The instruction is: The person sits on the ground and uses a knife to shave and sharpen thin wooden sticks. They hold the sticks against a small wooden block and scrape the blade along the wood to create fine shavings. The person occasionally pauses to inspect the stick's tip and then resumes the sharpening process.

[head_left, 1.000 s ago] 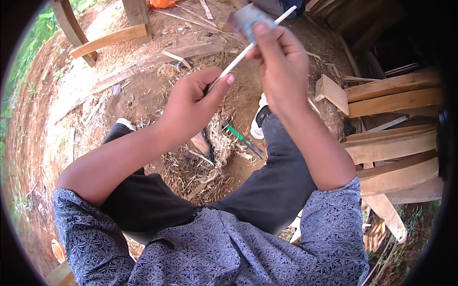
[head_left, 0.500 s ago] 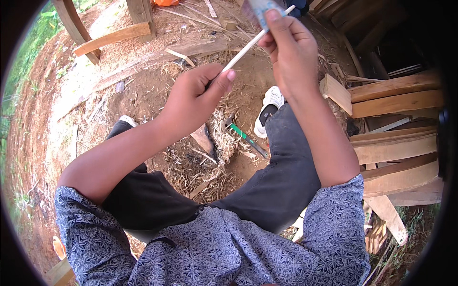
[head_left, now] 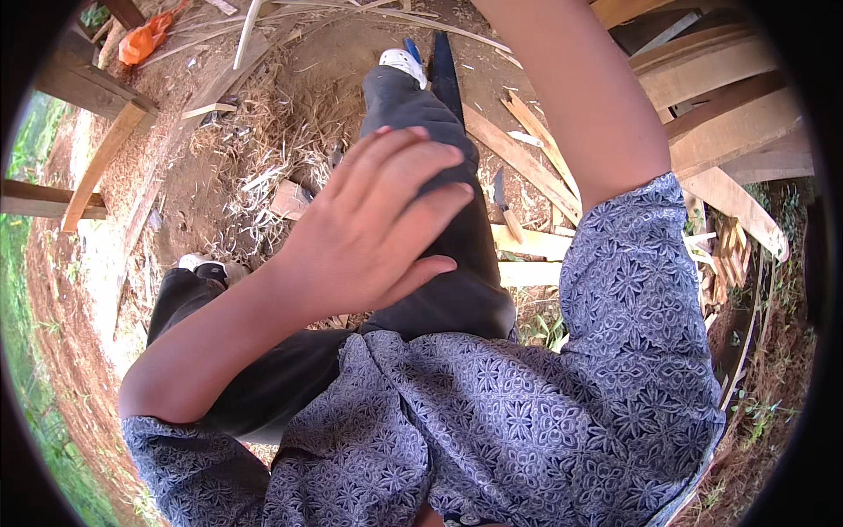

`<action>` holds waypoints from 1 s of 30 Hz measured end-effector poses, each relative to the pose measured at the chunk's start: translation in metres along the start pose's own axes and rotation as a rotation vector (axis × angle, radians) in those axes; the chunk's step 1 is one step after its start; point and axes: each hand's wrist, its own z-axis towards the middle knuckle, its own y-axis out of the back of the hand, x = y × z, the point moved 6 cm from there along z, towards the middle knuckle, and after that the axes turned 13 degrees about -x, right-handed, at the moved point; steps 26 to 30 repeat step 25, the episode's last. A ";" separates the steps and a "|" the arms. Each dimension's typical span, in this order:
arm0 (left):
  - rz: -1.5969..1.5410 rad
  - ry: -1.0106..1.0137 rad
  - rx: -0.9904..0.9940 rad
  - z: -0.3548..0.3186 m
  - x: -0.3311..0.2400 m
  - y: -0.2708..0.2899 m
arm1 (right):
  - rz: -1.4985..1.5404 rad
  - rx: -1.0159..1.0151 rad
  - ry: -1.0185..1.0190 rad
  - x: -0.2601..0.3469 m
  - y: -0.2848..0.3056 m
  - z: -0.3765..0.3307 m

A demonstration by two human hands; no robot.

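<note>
My left hand (head_left: 373, 224) hovers over my right thigh, palm down, with its fingers apart and nothing in them. It is nearest to my dark trouser leg (head_left: 461, 263). My right forearm (head_left: 584, 79) stretches up past the top edge, so the right hand is out of sight. The pale thin stick and the sheet seen earlier in my hands do not show. Right of my leg lies a knife (head_left: 502, 202) with a dark blade and a light handle, among pale boards (head_left: 531, 241).
Curved wooden pieces (head_left: 729, 123) are stacked at the right. Wood shavings (head_left: 259, 198) and a short block (head_left: 288, 200) lie on the dirt between my feet. An orange plastic bag (head_left: 145, 37) is at the far left, near a wooden frame (head_left: 97, 167).
The view has swung to the right. My left hand has let go of the stick and drawn back toward my body; my right hand has reached away, out of the picture.
</note>
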 end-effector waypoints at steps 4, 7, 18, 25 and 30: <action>0.035 -0.087 0.240 0.019 -0.010 -0.061 | -0.045 -0.018 0.002 0.016 0.021 -0.014; 0.153 -0.070 0.407 0.020 -0.007 -0.086 | -0.051 -0.048 0.015 0.028 0.033 -0.026; 0.148 -0.114 0.132 -0.002 -0.004 -0.114 | -0.024 -0.002 -0.016 0.015 0.031 -0.036; 0.247 0.143 0.852 0.000 0.056 -0.148 | -0.048 0.029 -0.040 -0.016 0.002 -0.038; 0.247 0.143 0.852 0.000 0.056 -0.148 | -0.048 0.029 -0.040 -0.016 0.002 -0.038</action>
